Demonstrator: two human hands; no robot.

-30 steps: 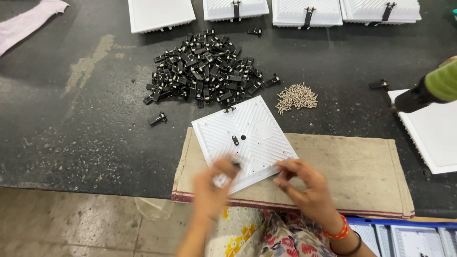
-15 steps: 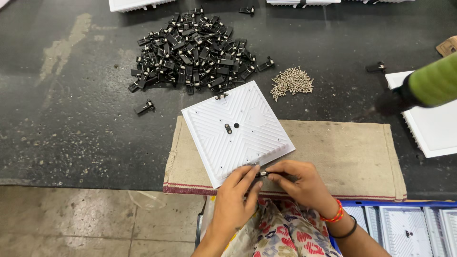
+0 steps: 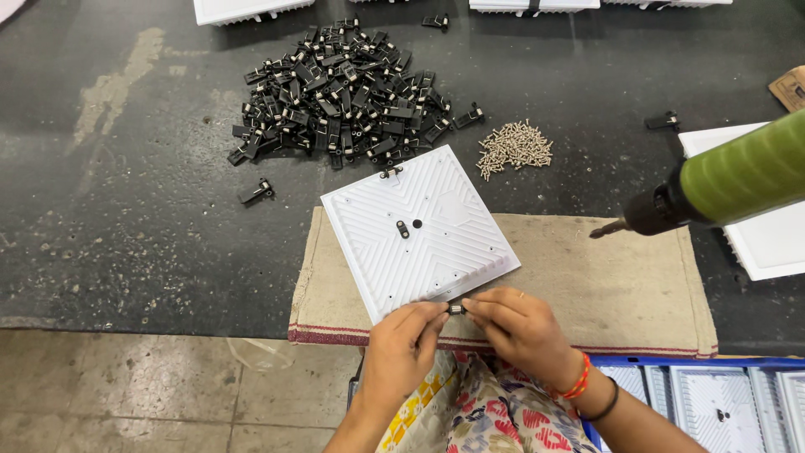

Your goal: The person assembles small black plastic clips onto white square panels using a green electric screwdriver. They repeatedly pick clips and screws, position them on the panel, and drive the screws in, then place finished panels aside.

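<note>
Even, diffuse overhead light is falling across the dark table (image 3: 126, 210), casting only soft, short shadows; the white panel (image 3: 417, 231) is showing mild glare, and focus is holding sharp throughout

White square ribbed panel (image 3: 419, 231) lies flat, rotated diagonally, on burlap mat; small black clip (image 3: 455, 309) at its near edge.

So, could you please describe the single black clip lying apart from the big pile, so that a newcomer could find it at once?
Start at the dark worktable and find the large heap of black clips near its far edge. Just off the heap's near left corner, one lone black clip lies on bare tabletop, left of the white square panel. Unlike its neighbours, it touches no other clip.
</note>
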